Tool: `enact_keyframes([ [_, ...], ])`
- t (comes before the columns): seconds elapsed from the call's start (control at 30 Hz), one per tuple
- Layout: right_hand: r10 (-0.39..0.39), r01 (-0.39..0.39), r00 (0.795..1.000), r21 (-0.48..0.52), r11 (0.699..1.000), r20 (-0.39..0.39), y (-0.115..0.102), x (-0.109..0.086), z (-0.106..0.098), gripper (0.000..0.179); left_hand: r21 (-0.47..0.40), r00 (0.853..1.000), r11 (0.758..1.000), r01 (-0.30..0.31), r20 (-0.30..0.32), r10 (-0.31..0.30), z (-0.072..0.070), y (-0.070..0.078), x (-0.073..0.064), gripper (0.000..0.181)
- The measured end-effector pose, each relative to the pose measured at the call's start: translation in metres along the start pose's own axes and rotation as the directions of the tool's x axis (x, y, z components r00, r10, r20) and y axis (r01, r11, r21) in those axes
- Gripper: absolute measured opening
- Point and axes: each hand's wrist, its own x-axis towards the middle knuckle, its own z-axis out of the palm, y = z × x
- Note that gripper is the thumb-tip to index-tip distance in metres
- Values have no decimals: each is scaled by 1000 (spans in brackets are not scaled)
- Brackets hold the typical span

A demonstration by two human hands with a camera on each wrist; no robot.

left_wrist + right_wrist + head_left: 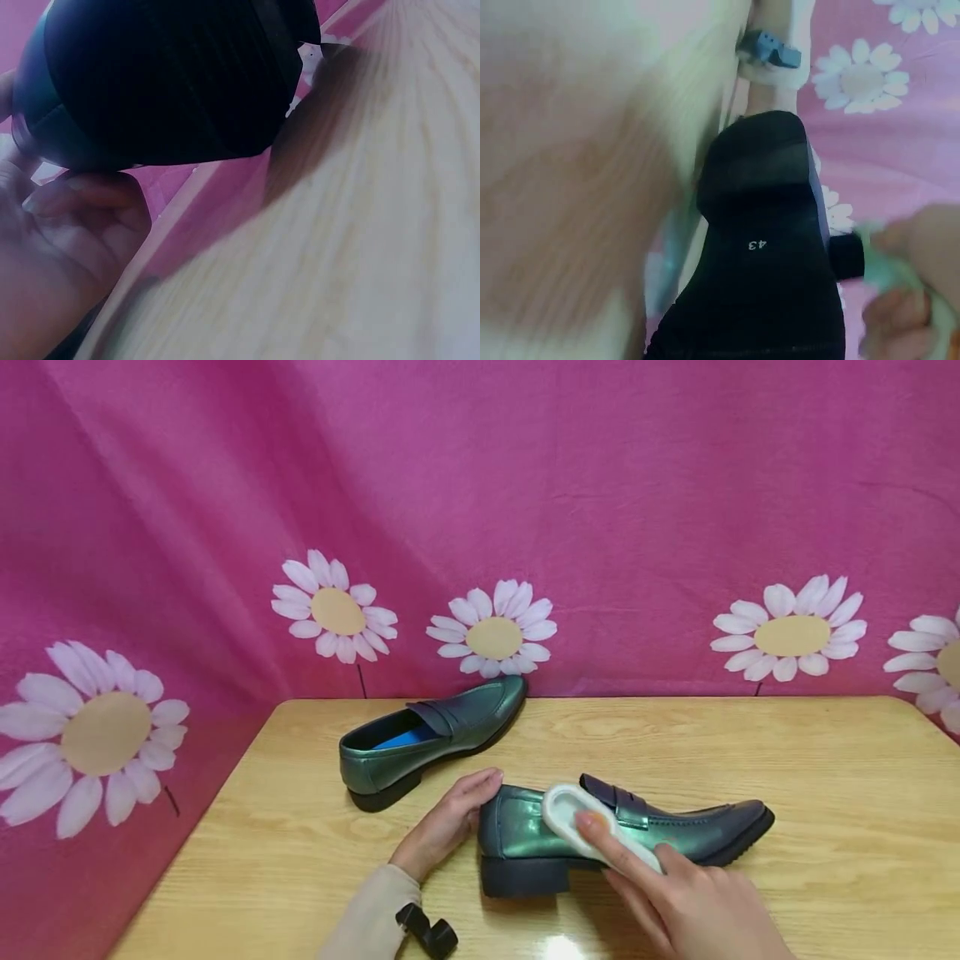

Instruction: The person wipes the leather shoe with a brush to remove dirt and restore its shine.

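A glossy dark-green loafer is held above the table, toe to the right. My left hand grips it at the heel; in the left wrist view the fingers curl against the shoe's edge. A white-handled shoe brush is in my right hand, its index finger laid along the brush's back. The brush lies against the loafer's side. In the right wrist view its dark bristles meet the upper, beside the black sole marked 43.
Behind the held shoe, a matching loafer with a blue insole stands on the wooden table, toe toward the back right. A pink cloth with printed daisies hangs along the back and left. A black strap is at my left wrist.
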Motion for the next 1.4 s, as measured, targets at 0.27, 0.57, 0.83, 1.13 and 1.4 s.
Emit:
enact_keyframes([
  [0.27,-66,64,994,25,998,85,-5,-3,2,73,20,999,1000,-13,30,12,-1,1,1,27],
  [0.57,-49,46,998,54,997,49,3,-5,1,73,0,1000,1000,-3,30,3,1,-1,2,29],
  [0.83,-98,86,988,101,991,121,0,-1,1,72,18,1000,1000,-3,20,2,-1,2,2,37],
  [1.13,-19,19,1000,66,998,1,21,4,-8,68,48,999,998,-38,28,37,0,-1,2,22],
  [1.4,-169,145,980,201,969,107,-1,-4,3,65,166,991,980,-114,82,102,0,-1,-1,32],
])
